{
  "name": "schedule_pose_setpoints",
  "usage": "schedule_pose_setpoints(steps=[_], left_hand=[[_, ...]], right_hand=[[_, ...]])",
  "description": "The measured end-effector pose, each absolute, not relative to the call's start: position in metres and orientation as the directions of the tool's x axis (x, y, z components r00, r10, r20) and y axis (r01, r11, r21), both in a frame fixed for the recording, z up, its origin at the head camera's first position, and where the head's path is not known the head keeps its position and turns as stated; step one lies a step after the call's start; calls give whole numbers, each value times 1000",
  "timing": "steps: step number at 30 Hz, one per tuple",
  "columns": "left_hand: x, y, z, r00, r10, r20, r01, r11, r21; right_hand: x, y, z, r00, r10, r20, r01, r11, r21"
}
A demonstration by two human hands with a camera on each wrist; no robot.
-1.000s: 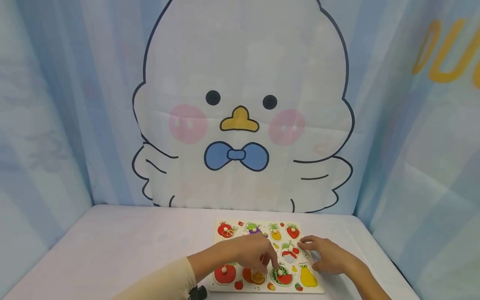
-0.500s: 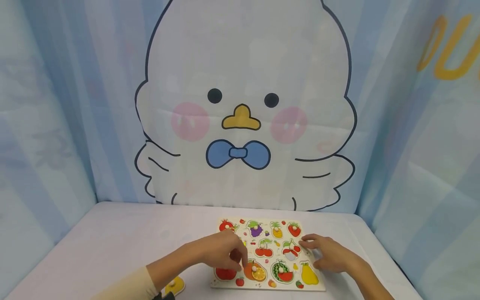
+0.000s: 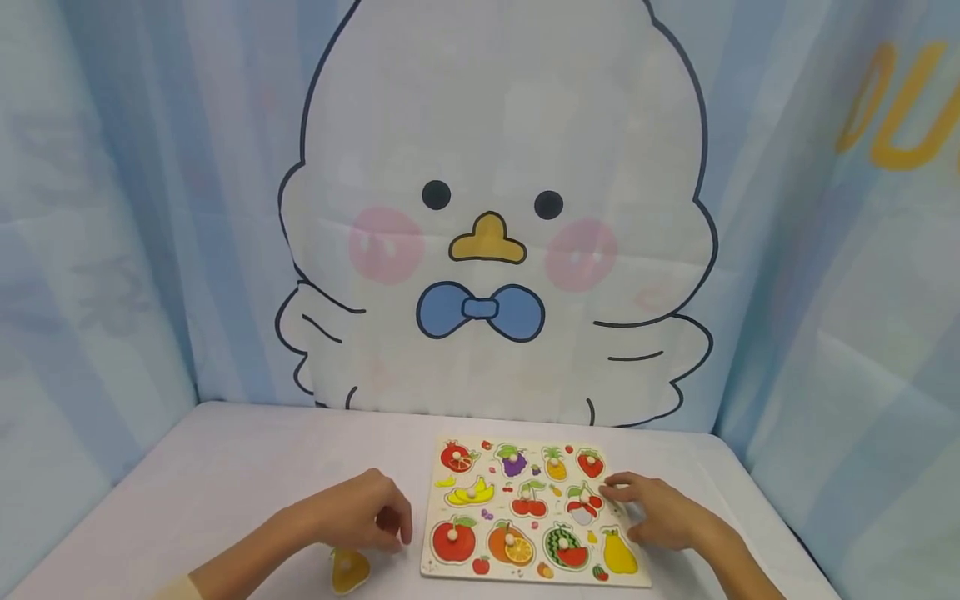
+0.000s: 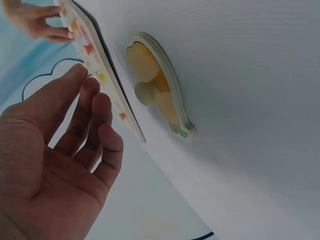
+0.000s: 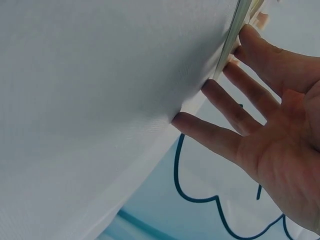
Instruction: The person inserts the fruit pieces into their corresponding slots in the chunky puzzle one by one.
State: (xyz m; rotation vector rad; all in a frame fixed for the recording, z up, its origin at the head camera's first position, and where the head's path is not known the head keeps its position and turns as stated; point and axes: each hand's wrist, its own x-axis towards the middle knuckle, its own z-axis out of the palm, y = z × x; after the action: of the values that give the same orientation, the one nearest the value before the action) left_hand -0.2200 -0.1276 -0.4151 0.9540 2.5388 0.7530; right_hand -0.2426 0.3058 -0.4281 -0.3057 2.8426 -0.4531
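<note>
A white wooden peg puzzle board (image 3: pixel 540 573) with several fruit pictures lies on the table. My left hand (image 3: pixel 367 510) hovers left of it, fingers loosely bent and holding nothing; in the left wrist view the thumb and index fingertips come close together. Beside and below that hand, a yellow pear puzzle piece (image 3: pixel 350 571) rests loose on the table. Its round knob (image 4: pixel 145 93) faces up toward the left palm. Spread along the board's right edge, my right hand (image 3: pixel 660 510) touches it with thumb and fingers. A yellow pear picture (image 3: pixel 618 552) without a visible knob fills the board's lower right.
Apple (image 3: pixel 453 540), orange (image 3: pixel 511 543) and watermelon (image 3: pixel 566 546) pieces with knobs lie in the board's front row. White cloth covers the table (image 3: pixel 300 458). A curtain (image 3: pixel 480 367) printed with a cartoon bird hangs behind it, with side curtains left and right.
My left hand has moved left from over the watermelon, across the board and off it, to above the pear piece. The right hand stays at the board's right edge.
</note>
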Motion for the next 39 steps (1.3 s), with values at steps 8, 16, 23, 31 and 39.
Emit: schedule_pose_setpoints(steps=[8, 16, 23, 31, 39], left_hand=[[-210, -159, -419, -777, 611, -150, 421, 682, 598], [-205, -178, -427, -792, 587, -167, 382, 690, 615], [-203, -182, -429, -792, 585, -174, 375, 692, 617], [-202, -183, -430, -801, 577, -158, 376, 691, 618], [-201, -185, -432, -806, 570, -159, 359, 684, 635]], right_hand=[[-238, 309, -431, -947, -250, -200, -174, 926, -334], [-237, 308, -431, -950, -240, -201, -164, 928, -334], [-239, 308, -432, -950, -249, -190, -177, 927, -331], [-240, 307, -432, -953, -240, -185, -174, 933, -315], [-240, 306, -428, -946, -263, -187, -194, 927, -321]])
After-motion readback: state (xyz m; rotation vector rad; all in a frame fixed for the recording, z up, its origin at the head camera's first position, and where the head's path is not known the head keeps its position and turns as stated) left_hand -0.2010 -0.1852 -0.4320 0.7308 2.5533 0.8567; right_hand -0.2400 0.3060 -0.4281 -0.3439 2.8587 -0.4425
